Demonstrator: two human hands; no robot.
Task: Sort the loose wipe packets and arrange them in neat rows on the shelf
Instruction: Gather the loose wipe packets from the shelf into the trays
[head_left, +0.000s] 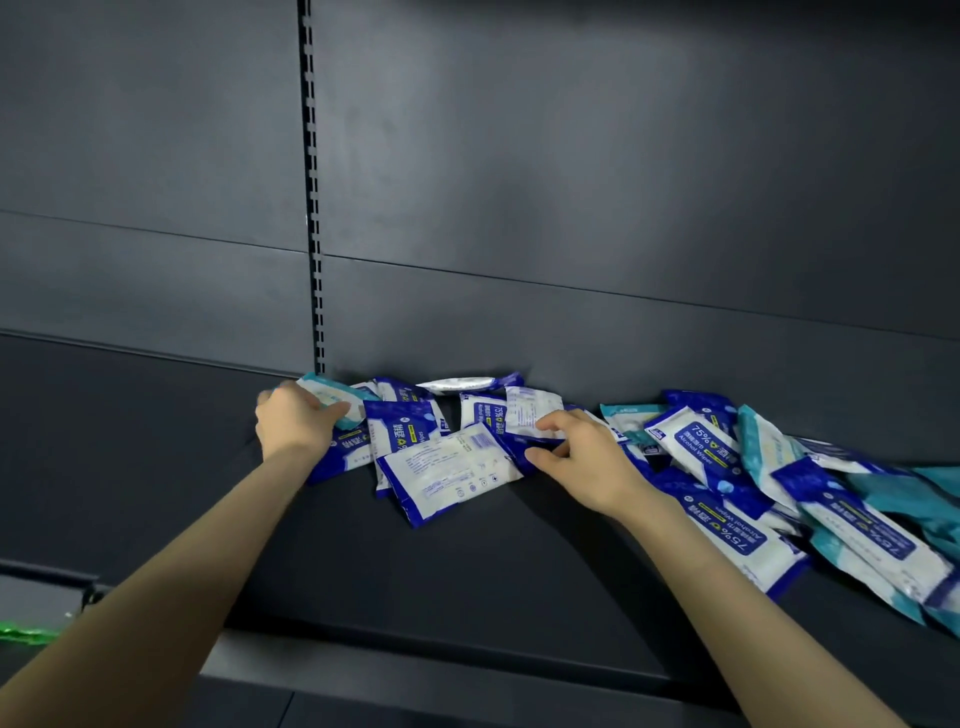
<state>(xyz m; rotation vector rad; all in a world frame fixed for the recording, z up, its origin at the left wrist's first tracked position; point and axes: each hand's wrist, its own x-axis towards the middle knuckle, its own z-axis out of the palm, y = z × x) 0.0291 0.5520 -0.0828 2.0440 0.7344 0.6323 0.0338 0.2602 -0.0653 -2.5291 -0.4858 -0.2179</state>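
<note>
The wipe packets (696, 447) lie loose and unsorted on the dark shelf (415, 571), in a jumble that begins at the foot of the slotted upright (314, 208) and runs off to its right; most are blue and white, some face up with "75% Alcohol Wipes" legible, others showing white printed backs, overlapping at all angles; none stands in a row. At the very foot of the upright lies a teal packet (324, 392); the left hand (293, 423) grips it, its fingers (337, 411) curled over the packet's near edge. A little right of the upright a white-backed packet (532, 410) rests on its neighbours; the right hand (579, 460) pinches its lower edge, forefinger on top and thumb beneath, the other fingers loosely bent. Between the two hands a broad packet (452, 467) lies back-up, nearer the shelf's front than the rest. Farther right of the upright the heap thickens; a cluster of teal packets (930, 499) closes its far end, partly blurred. The upright itself divides the dark back panel (571, 182); far below and left of the upright a scrap of green (23, 635) shows, too blurred to identify.
</note>
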